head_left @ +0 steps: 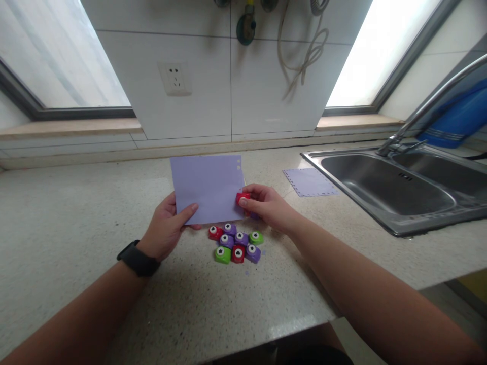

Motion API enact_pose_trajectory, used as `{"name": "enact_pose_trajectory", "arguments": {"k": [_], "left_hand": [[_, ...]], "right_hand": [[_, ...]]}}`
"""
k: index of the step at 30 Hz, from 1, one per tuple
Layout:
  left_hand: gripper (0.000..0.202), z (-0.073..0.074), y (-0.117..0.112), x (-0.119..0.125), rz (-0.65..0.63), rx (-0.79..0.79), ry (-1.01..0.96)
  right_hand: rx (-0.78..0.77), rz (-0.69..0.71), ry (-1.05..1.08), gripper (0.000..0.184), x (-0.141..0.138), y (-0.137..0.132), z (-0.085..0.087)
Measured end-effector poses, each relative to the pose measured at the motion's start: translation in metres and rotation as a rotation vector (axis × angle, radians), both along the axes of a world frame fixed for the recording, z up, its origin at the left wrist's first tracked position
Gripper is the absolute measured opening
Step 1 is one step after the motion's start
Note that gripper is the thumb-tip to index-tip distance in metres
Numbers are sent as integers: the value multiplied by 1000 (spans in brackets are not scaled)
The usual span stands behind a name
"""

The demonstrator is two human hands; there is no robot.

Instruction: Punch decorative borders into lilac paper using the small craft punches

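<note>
My left hand (167,228) pinches the lower left corner of a lilac paper sheet (207,186), holding it up over the speckled counter (76,223). Two small shapes are cut out near the sheet's top right corner. My right hand (264,205) grips a small red paper punch (242,197) clamped on the sheet's right edge. Just below the sheet, several small punches in red, purple and green (236,244) lie clustered on the counter. A black watch is on my left wrist.
A second lilac sheet (310,181) with punched edges lies flat to the right, beside a steel sink (388,185) with a tap (426,106). A wall socket (175,78) and hanging hose sit on the tiled wall behind. The counter's front edge runs close to me.
</note>
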State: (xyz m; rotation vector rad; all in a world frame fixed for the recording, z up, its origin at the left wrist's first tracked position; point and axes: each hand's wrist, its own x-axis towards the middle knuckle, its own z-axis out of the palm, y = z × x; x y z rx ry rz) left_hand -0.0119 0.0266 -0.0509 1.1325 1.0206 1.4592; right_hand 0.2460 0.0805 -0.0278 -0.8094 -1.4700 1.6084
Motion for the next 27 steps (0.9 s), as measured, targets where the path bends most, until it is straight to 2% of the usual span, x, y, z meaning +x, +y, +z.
{"name": "enact_pose_trajectory", "arguments": {"k": [14, 27], "left_hand": [[43, -4, 1, -1, 0, 19, 11], [43, -5, 1, -1, 7, 24, 12]], "right_hand": [[41, 5, -30, 31, 2, -3, 4], [-7, 17, 0, 35, 1, -2, 2]]}}
